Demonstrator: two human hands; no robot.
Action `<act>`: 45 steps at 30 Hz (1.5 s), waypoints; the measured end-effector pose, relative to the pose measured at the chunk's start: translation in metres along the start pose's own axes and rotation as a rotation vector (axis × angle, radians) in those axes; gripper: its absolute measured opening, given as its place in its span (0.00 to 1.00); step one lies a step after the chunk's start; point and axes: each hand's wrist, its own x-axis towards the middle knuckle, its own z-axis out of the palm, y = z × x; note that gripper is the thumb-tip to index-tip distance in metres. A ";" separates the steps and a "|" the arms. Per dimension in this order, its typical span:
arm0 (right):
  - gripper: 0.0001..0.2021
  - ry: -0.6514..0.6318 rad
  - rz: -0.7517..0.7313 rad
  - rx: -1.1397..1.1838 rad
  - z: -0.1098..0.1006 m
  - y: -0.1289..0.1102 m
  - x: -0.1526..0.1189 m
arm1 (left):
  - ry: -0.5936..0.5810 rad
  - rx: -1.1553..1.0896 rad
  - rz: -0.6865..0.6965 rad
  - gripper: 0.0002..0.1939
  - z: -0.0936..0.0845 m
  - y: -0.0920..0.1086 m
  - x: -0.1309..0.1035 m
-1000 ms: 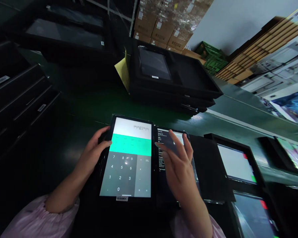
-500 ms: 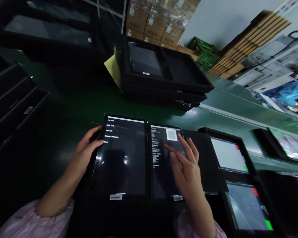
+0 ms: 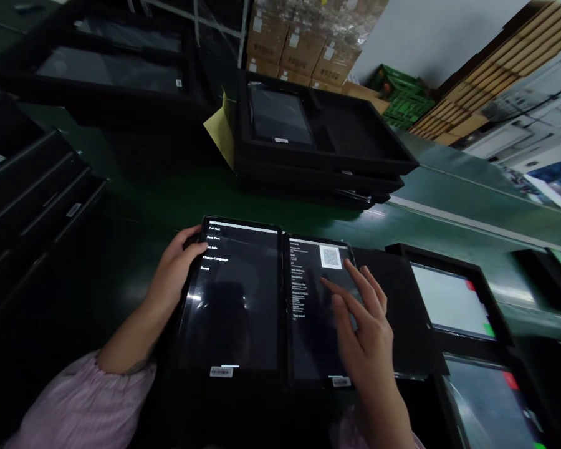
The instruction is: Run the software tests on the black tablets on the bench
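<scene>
Fingers of the right hand (image 3: 367,324) fan open, holding nothing, over the QR-code tablet (image 3: 308,352); contact with the glass I cannot tell. Just left of it lies the menu tablet (image 3: 234,305), its left edge clasped by the left hand (image 3: 171,268), thumb overlapping the text. Light single-finger touches and a steady hold should serve best. Both forearms reach inward.

- An electronics workshop or factory floor
- A tablet (image 3: 234,312) showing a test menu
- Stacked black trays (image 3: 327,159) on a green work surface (image 3: 177,199)
- Film-wrapped cartons (image 3: 299,53) and green plastic crates (image 3: 399,100) behind
</scene>
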 end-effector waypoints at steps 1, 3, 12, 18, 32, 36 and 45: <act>0.15 0.006 0.008 0.004 -0.001 -0.001 0.000 | 0.019 0.017 -0.006 0.23 0.002 0.001 0.002; 0.15 0.021 0.027 0.012 -0.003 -0.002 0.001 | 0.052 0.057 -0.007 0.23 0.004 0.001 0.005; 0.16 -0.015 0.013 0.042 -0.013 0.008 -0.009 | 0.006 -0.056 0.033 0.25 -0.006 -0.009 0.002; 0.15 -0.124 -0.076 0.084 -0.016 0.000 -0.014 | 0.020 -0.064 0.033 0.22 -0.006 -0.010 -0.004; 0.14 -0.229 -0.176 0.068 -0.007 -0.014 -0.017 | -0.057 -0.097 0.057 0.28 -0.016 -0.016 -0.008; 0.15 -0.047 -0.106 0.009 -0.014 -0.002 -0.016 | -0.111 -0.051 0.060 0.30 -0.017 -0.014 -0.011; 0.16 0.023 -0.065 -0.120 -0.024 0.014 0.012 | -0.138 0.317 0.181 0.47 -0.021 -0.024 -0.006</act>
